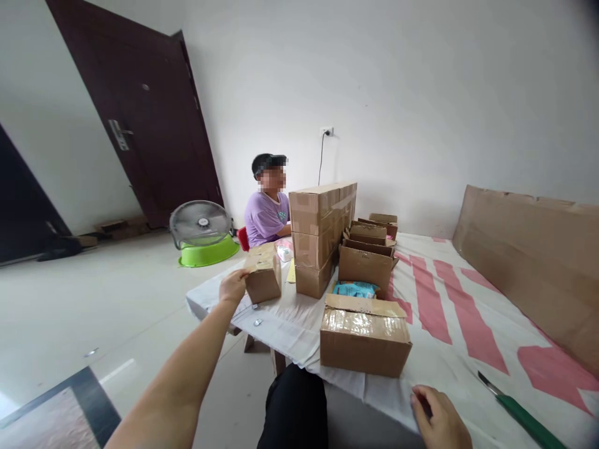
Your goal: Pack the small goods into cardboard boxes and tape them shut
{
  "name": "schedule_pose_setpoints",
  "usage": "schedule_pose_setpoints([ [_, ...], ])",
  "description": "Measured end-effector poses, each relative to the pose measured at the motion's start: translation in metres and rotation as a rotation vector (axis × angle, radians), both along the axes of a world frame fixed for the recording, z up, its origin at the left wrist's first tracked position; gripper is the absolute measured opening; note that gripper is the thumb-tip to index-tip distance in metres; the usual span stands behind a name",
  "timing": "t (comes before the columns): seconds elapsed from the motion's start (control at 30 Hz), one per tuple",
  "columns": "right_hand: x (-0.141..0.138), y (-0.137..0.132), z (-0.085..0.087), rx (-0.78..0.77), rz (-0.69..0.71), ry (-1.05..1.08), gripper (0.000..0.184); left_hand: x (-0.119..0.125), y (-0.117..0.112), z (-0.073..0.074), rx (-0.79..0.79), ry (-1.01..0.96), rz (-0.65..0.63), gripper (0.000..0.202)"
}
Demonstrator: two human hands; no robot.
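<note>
1. The left hand [233, 287] is extended to the far left corner of the table [290, 327]. It is closed on the upper left edge of the small carton [263, 274].
2. The small carton stands upright on the white cloth, just beside the stack of cartons [321, 234] and well apart from the taped carton [365, 337] at the near edge.
3. The right hand [437, 418] is laid on the cloth at the near edge with fingers curled. Whether the cloth is pinched cannot be told; no object is seen in it.
4. The step in hand is judged to be the handling of the small carton with one hand only.
5. Any further move of that carton calls for a firm hold at full arm's reach. Clearance from the stack and from the table corner is to be kept.
6. A green-handled tool [519, 415] lies near the right hand, untouched.
7. A seated person [266, 215] is at the far end, behind the stack.
</note>
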State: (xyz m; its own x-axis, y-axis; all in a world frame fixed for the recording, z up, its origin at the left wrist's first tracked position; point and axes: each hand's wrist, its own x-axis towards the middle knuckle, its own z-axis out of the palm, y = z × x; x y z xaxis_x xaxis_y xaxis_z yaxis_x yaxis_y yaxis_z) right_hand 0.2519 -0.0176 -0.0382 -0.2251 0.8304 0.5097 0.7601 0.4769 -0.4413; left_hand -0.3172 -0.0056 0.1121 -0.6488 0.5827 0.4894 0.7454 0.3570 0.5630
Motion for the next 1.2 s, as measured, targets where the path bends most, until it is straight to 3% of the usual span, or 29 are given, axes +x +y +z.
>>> schedule_pose_setpoints([
  [0.13, 0.002, 0.002, -0.003, 0.035, 0.033, 0.007, 0.031, 0.01, -0.025, -0.001, 0.058, 0.062, -0.085, 0.026],
  [0.3, 0.003, 0.003, -0.006, 0.035, 0.055, 0.016, 0.031, 0.035, -0.083, -0.002, 0.163, 0.122, -0.153, 0.031],
  [0.47, 0.0, 0.001, -0.003, 0.024, 0.037, 0.021, 0.029, 0.061, -0.121, -0.021, 0.27, 0.025, -0.378, 0.029],
  [0.63, -0.001, -0.001, 0.002, 0.016, 0.039, 0.025, 0.029, 0.086, -0.103, -0.038, 0.296, -0.046, -0.418, 0.029],
  [0.83, 0.0, -0.001, 0.002, 0.035, 0.04, 0.038, 0.029, 0.103, -0.069, -0.032, 0.281, 0.037, -0.383, 0.028],
  [0.93, -0.001, -0.002, 0.003, 0.031, 0.045, 0.042, 0.027, 0.12, -0.076, -0.023, 0.301, 0.117, -0.314, 0.032],
  [1.03, -0.003, -0.004, 0.007, 0.008, 0.039, 0.035, 0.026, 0.155, -0.093, -0.013, 0.447, 0.268, -0.268, 0.033],
  [1.1, -0.004, -0.005, 0.009, -0.007, 0.03, 0.024, 0.026, 0.188, -0.1, -0.008, 0.485, 0.292, -0.442, 0.029],
  [1.2, -0.005, -0.006, 0.011, -0.025, 0.015, 0.018, 0.026, 0.24, -0.094, -0.004, 0.286, 0.258, -0.766, 0.031],
])
